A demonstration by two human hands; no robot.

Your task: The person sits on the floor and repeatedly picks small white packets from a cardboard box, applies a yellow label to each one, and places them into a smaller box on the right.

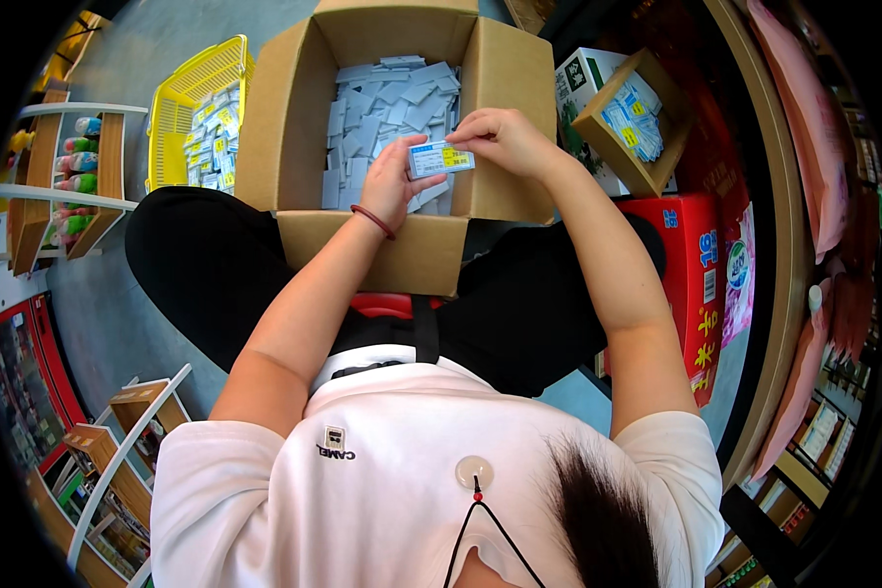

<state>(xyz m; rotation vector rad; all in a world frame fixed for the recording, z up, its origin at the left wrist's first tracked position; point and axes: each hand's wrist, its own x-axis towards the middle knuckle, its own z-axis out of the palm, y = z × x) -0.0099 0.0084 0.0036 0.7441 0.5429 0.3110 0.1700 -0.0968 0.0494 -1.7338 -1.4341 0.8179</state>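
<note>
A small white and blue label card with yellow patches point(437, 161) is held above an open cardboard box point(269, 127). My left hand point(390, 184) grips the card at its left end, fingers curled around it. The thumb and fingers of my right hand point(500, 145) are pinched at the card's upper right edge. Below both hands, many loose white cards point(392, 90) fill the box, mostly showing plain faces.
A yellow basket point(171, 93) of similar labels stands left of the box. At right are a smaller carton point(647, 171) holding labels, a white box point(575, 69) and a red box point(686, 274). Shelving point(108, 196) lines the left, and a wooden edge point(784, 294) runs along the right.
</note>
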